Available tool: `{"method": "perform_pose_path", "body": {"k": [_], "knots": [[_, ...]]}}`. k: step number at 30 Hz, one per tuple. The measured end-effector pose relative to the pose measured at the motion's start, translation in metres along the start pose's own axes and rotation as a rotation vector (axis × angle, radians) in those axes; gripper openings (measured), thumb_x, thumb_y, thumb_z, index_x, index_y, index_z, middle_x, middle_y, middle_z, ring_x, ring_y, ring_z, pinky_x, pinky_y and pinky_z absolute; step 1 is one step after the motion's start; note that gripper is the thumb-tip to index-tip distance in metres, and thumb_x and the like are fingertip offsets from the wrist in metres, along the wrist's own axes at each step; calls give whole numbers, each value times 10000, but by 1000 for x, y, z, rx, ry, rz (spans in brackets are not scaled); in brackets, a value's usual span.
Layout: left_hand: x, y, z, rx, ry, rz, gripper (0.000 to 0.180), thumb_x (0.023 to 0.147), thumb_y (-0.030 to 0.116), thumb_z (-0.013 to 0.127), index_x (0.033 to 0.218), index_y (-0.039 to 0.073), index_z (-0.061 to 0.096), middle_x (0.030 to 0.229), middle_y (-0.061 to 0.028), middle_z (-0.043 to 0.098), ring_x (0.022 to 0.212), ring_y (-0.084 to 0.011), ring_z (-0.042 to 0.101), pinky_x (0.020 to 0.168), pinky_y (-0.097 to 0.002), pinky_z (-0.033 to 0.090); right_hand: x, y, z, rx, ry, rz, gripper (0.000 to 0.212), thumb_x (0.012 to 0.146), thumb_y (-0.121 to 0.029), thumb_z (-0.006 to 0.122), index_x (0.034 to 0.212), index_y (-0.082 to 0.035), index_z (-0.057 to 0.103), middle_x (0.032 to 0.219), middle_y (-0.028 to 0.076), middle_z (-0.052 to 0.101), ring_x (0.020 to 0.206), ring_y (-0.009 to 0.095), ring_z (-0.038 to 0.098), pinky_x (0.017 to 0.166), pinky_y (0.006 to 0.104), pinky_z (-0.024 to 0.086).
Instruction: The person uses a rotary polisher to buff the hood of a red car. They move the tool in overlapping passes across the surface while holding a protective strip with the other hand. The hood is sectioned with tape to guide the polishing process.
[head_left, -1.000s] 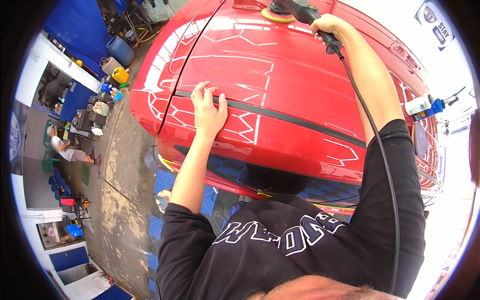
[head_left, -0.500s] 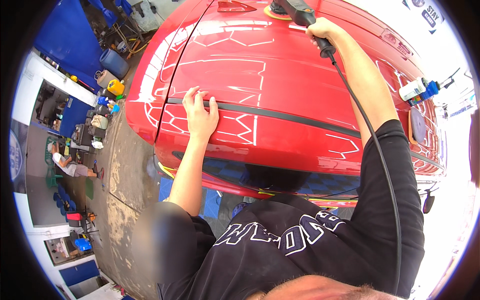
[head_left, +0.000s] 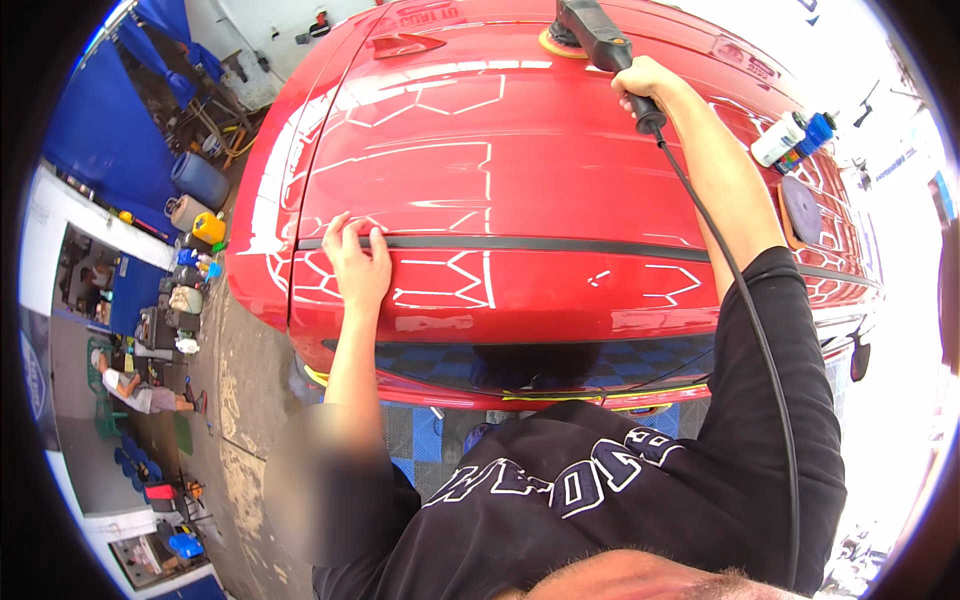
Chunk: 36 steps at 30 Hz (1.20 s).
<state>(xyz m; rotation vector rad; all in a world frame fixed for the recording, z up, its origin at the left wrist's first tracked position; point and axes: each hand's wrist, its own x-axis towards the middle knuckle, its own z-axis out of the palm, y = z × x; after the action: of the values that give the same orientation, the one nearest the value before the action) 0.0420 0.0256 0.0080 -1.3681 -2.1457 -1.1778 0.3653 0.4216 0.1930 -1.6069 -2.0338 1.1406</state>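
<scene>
My right hand [head_left: 645,88] grips the rear handle of a black polisher [head_left: 592,38], its arm stretched far across the red car roof [head_left: 420,190]. The polisher's yellow-edged pad [head_left: 563,45] lies against the roof, to the right of a red fin antenna [head_left: 408,46]. A black power cord [head_left: 745,275] runs from the handle back over my right arm and shirt. My left hand [head_left: 360,268] rests on the roof's near side, fingers spread across the left part of a black trim strip [head_left: 560,243]. It holds nothing.
A white bottle [head_left: 778,140], a blue bottle [head_left: 812,138] and a round grey-purple pad [head_left: 800,210] sit on the roof at right. Jerrycans, one yellow [head_left: 208,228], and a blue drum [head_left: 198,180] line the left side. A person [head_left: 135,388] sits farther left.
The polisher has moved right over the roof, away from the fin antenna. My left hand stays at the same spot on the trim strip while the whole view has shifted.
</scene>
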Motion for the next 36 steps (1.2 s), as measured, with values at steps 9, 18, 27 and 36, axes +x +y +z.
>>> {"method": "perform_pose_path", "body": {"k": [9, 18, 27, 36], "knots": [[-1, -3, 1, 16, -21, -11, 256, 968, 108, 708, 1193, -1, 653, 1453, -195, 526, 1358, -407, 467, 1133, -527, 403, -9, 53, -52, 42, 117, 66, 104, 773, 3, 665, 854, 68, 654, 680, 149, 677, 546, 227, 665, 491, 409, 568], [-1, -7, 4, 51, -9, 5, 236, 974, 103, 697, 1179, -8, 654, 1446, -200, 527, 1351, -410, 466, 1128, -540, 402, -9, 94, -100, 93, 115, 113, 216, 757, 37, 662, 955, 11, 581, 713, 130, 651, 566, 193, 664, 493, 384, 586], [0, -1, 3, 44, 10, 1, 235, 984, 108, 688, 1183, -11, 650, 1448, -203, 522, 1347, -412, 467, 1121, -533, 413, -6, 113, -127, 81, 146, 156, 201, 781, 12, 673, 963, 14, 587, 713, 118, 651, 547, 193, 650, 491, 383, 576], [1, -1, 2, 55, 3, -12, 233, 983, 121, 691, 1181, 0, 665, 1459, -187, 516, 1364, -406, 456, 1128, -527, 404, 8, 121, -126, 122, 231, 144, 128, 751, 31, 665, 864, 87, 640, 676, 162, 660, 537, 235, 671, 477, 410, 568]]}}
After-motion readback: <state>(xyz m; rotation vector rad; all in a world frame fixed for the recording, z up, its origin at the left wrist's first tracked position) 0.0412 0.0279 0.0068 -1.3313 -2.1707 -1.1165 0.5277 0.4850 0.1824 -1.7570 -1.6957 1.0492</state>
